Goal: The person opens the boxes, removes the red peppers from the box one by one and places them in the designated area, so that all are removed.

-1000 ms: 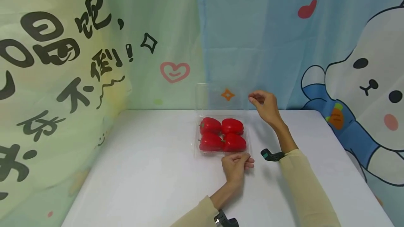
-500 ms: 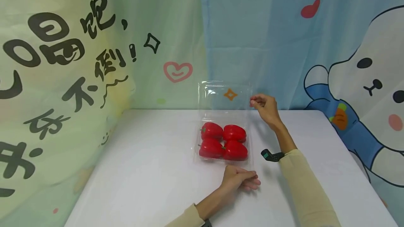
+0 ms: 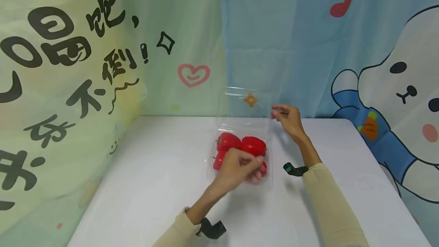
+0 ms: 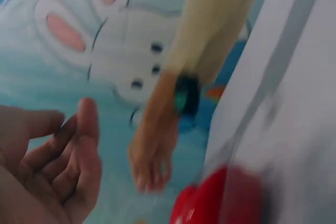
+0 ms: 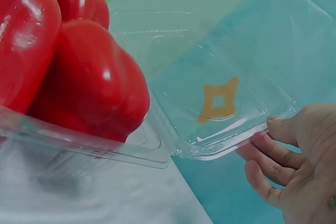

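Note:
Several red bell peppers [image 3: 253, 145] sit in a clear plastic clamshell box [image 3: 209, 163] on the white table. Its see-through lid [image 5: 236, 140] stands raised on the far side, hinged to the base. My right hand [image 3: 288, 121] pinches the lid's right edge between thumb and fingers, plain in the right wrist view. Over the front of the box hovers my left hand [image 3: 236, 169], hiding part of the front peppers in the head view. Its fingers [image 4: 86, 166] are loosely bent and hold nothing, with a pepper [image 4: 220, 198] nearby in the left wrist view.
The white table [image 3: 144, 186] runs up to a printed cloth backdrop [image 3: 192, 7] behind the box. Each forearm wears a dark wrist camera; the right one [image 3: 295, 169] shows beside the box.
My left hand moved from the box's front edge toward me and lower, then up and left over the front peppers. The right hand keeps its place at the raised lid; the box shifted slightly nearer.

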A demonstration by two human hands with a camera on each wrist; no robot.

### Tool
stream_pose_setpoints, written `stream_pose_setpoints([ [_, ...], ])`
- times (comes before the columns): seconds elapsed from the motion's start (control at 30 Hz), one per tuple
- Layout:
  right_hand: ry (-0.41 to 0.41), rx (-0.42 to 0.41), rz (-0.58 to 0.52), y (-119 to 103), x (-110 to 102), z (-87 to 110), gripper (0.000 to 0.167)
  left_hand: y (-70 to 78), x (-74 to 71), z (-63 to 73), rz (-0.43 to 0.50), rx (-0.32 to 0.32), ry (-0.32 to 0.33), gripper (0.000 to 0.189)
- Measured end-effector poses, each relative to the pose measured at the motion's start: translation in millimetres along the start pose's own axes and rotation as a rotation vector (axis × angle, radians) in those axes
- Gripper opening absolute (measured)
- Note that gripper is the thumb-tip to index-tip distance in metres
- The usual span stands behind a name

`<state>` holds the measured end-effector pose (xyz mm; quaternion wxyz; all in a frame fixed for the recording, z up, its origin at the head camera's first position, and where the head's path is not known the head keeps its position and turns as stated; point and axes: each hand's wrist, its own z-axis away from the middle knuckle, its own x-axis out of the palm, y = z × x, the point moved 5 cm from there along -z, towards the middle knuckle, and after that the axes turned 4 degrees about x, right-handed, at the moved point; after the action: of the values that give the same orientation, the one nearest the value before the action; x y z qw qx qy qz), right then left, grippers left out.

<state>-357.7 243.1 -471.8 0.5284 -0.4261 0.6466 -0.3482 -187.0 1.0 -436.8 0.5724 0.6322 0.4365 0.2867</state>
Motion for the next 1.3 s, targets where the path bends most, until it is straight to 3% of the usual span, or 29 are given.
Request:
stream_pose_setpoints([
  [0.07, 0.004, 0.004, -0.002, 0.0, -0.8, 0.1, 0.032, -2.1, -34.3, -7.7, -0.147, 0.065, 0.19, 0.025],
  [0.17, 0.011, 0.01, -0.003, 1.5, -1.4, -1.0, 0.033, -15.1, -84.0, -17.2, -0.415, 0.069, 0.456, 0.027],
  [0.23, 0.015, 0.013, -0.005, 2.6, -1.0, -1.9, 0.033, -27.2, -111.3, -21.7, -0.573, 0.026, 0.581, 0.026],
  [0.3, 0.015, 0.015, -0.011, 3.5, 0.1, -2.7, 0.033, -40.8, -131.1, -25.3, -0.669, -0.031, 0.644, 0.025],
  [0.43, 0.012, 0.022, -0.03, 5.3, 2.8, -3.4, 0.033, -66.6, -149.3, -33.2, -0.727, -0.114, 0.623, 0.025],
  [0.63, 0.013, 0.031, -0.039, 10.3, 6.9, -2.1, 0.033, -90.4, -149.6, -39.8, -0.66, -0.176, 0.546, 0.024],
  [1.0, -0.013, 0.053, -0.034, 20.6, 12.6, 0.4, 0.032, -105.6, -149.6, -30.7, -0.551, -0.304, 0.568, 0.017],
  [1.3, -0.046, 0.097, -0.026, 23.5, 23.3, 1.1, 0.035, -104.7, -150.7, -17.1, -0.504, -0.337, 0.562, 0.018],
])
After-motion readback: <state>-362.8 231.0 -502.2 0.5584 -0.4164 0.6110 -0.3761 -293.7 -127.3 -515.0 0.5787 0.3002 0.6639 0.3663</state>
